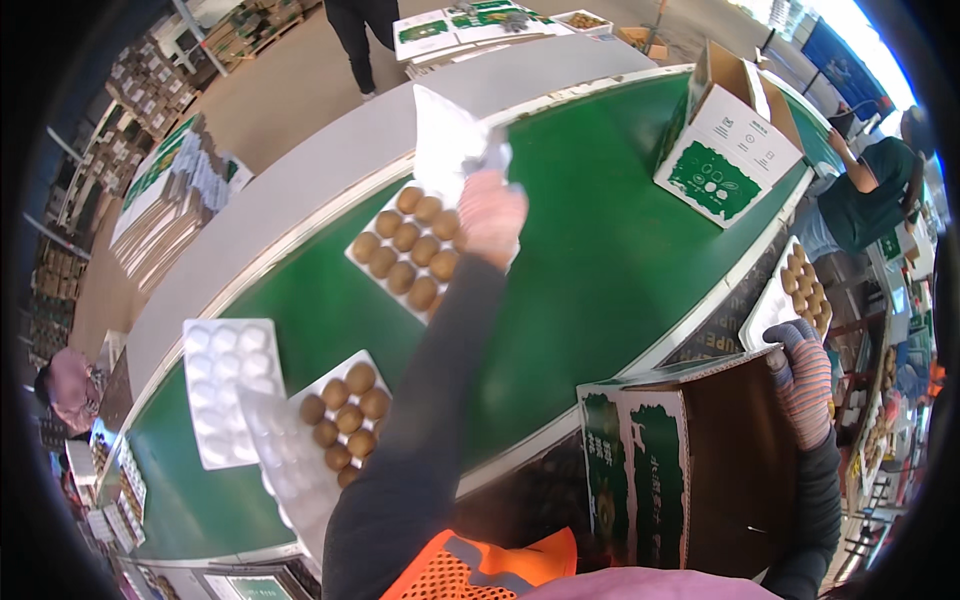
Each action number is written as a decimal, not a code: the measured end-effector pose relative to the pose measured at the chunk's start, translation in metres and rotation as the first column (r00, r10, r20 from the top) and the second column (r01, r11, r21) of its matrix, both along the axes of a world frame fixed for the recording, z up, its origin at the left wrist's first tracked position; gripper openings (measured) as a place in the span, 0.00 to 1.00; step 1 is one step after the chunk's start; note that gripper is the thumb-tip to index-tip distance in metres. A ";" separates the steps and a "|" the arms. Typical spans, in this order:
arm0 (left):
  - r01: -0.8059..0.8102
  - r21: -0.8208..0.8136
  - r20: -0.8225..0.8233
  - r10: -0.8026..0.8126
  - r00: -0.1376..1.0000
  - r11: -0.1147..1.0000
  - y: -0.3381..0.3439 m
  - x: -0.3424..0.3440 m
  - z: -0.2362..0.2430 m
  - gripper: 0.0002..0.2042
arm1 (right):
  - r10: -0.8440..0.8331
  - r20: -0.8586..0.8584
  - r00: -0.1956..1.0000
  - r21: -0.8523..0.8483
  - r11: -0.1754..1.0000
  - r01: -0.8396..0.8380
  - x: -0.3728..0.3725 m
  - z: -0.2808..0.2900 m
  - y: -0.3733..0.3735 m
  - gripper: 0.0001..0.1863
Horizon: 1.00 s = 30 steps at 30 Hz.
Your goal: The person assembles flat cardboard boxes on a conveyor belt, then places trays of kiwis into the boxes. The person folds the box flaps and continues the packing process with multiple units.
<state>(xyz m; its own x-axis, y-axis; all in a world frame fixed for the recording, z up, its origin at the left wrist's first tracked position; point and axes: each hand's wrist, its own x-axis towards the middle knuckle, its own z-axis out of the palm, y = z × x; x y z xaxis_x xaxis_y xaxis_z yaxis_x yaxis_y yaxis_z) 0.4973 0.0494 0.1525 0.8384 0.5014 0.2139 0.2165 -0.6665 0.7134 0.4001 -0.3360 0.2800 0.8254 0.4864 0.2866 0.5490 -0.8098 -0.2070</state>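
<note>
My left hand (494,216), in a striped glove, reaches over the green conveyor belt (580,240). It is at the edge of a white tray of brown kiwifruit (406,237), beside a raised white sheet (447,140). Motion smears its fingers, so their grip is unclear. Low on the right, my right hand (803,383) curls over the top edge of an open cardboard box (640,470), thumb on one side and fingers on the other. The box tilts with its dark inside showing. Just beyond that hand is another tray of kiwifruit (797,290).
A second kiwifruit tray (345,415) and an empty white moulded tray (232,385) lie on the belt at left, with a translucent tray (290,450) leaning between. An open carton (728,150) stands far right, near another worker (868,190). Flattened cartons (170,205) are stacked beyond the belt.
</note>
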 end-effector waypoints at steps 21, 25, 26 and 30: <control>-0.408 -0.845 -0.281 0.362 0.889 0.346 0.096 -0.017 -0.149 0.36 | -0.011 -0.040 0.999 -0.012 1.000 0.011 0.011 -0.010 -0.009 0.17; -0.233 -0.939 -0.101 0.442 0.891 0.254 0.068 -0.010 -0.161 0.31 | -0.034 -0.017 0.999 -0.019 0.999 0.033 0.011 -0.013 -0.009 0.17; -0.186 -0.952 -0.055 0.465 0.884 0.241 0.068 -0.011 -0.166 0.29 | -0.035 -0.021 0.999 -0.018 0.999 0.034 0.012 -0.012 -0.008 0.17; 0.035 -0.988 0.083 0.337 0.938 0.148 0.077 -0.034 -0.155 0.25 | -0.050 0.021 0.999 -0.078 0.996 0.051 0.012 -0.015 -0.009 0.14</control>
